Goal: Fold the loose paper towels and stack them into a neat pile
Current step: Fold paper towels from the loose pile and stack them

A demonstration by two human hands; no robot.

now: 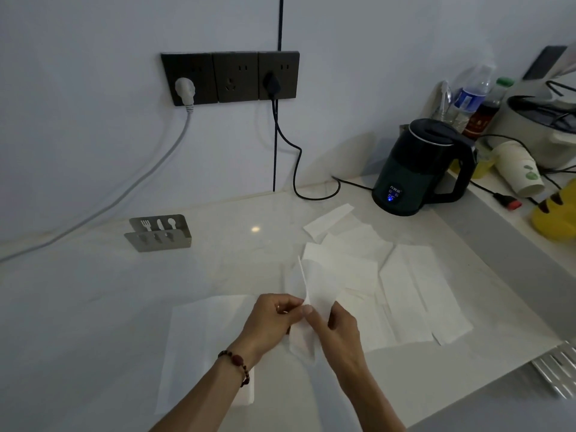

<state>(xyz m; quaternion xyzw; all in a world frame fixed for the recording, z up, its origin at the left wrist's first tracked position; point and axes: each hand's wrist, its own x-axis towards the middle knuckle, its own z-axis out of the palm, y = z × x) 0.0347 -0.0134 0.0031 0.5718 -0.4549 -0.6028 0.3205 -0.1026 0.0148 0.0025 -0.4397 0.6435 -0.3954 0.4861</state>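
Both hands hold one white paper towel (318, 285) above the counter, its upper part standing up and curling. My left hand (271, 316), with a bead bracelet on the wrist, pinches its left edge. My right hand (336, 328) pinches it just to the right, thumb on top. Beneath my left forearm a flat white towel (202, 335) lies on the white countertop (93, 307). Several loose towels (414, 294) lie spread and overlapping to the right and behind, one narrow strip (328, 219) near the kettle.
A dark electric kettle (417, 169) stands at the back right, its cord running to the wall sockets (230, 77). A metal cutlery holder (159, 232) sits at the back left. Bottles, a paper cup (519, 168) and a yellow object crowd the far right. A metal rack (558, 369) juts in at right.
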